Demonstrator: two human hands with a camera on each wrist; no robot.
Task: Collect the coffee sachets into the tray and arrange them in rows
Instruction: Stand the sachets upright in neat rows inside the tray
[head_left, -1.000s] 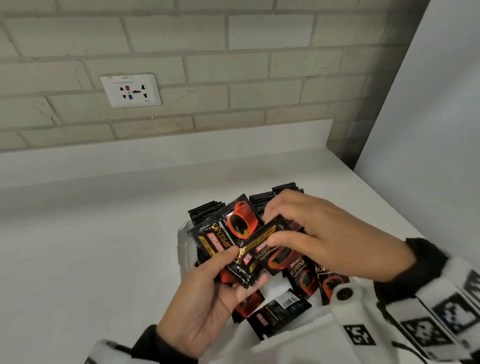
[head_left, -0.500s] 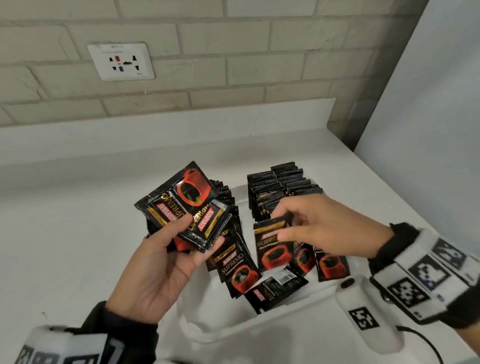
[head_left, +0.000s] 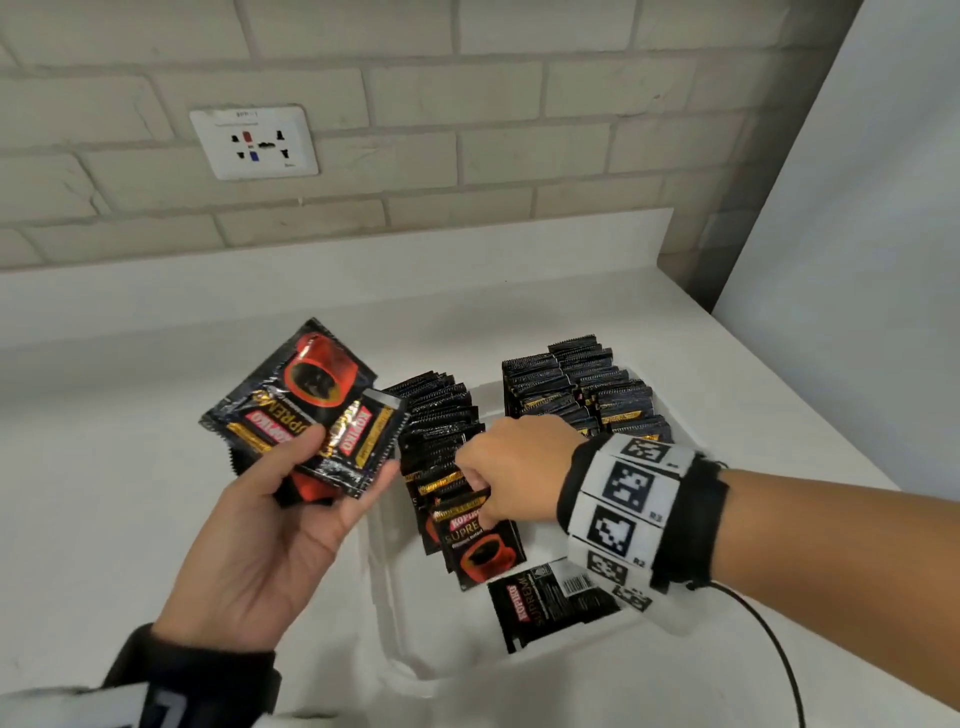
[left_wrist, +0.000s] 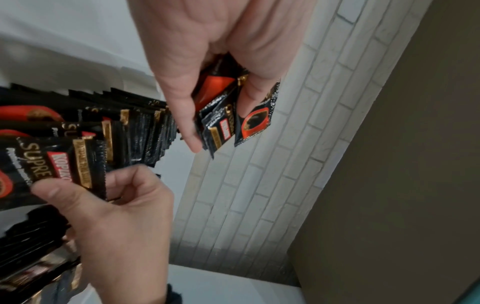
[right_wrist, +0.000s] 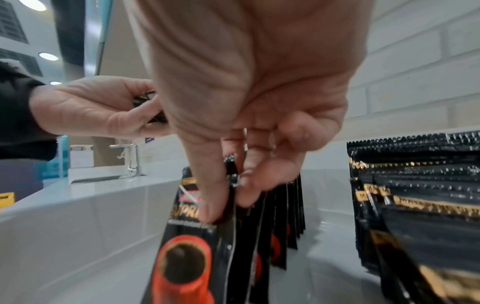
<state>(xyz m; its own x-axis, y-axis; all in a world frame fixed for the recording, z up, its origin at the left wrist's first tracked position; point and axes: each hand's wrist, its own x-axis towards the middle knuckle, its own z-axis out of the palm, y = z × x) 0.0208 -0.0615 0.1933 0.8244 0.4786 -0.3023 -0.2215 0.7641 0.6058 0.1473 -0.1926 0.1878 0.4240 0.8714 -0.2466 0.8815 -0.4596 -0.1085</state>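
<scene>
A white tray (head_left: 384, 597) on the counter holds black-and-red coffee sachets standing in two rows, a left row (head_left: 441, 415) and a right row (head_left: 582, 389). My left hand (head_left: 311, 467) holds a small fan of sachets (head_left: 311, 410) above the counter, left of the tray; the same held sachets (left_wrist: 223, 115) show in the left wrist view. My right hand (head_left: 488, 493) pinches the front sachet (head_left: 480, 551) of the left row, thumb and fingertips (right_wrist: 207, 209) on its top edge. One sachet (head_left: 550, 597) lies flat at the tray's near end.
A beige brick wall with a white socket plate (head_left: 254, 143) rises behind the white counter (head_left: 104, 441). A pale panel (head_left: 857, 234) bounds the right side. A tap (right_wrist: 130, 158) and sink sit farther off in the right wrist view. A black cable (head_left: 769, 644) trails from my right wristband.
My right hand has carried its sachet down and left to the front of the left row. The left hand stays left of the tray with its fan of sachets.
</scene>
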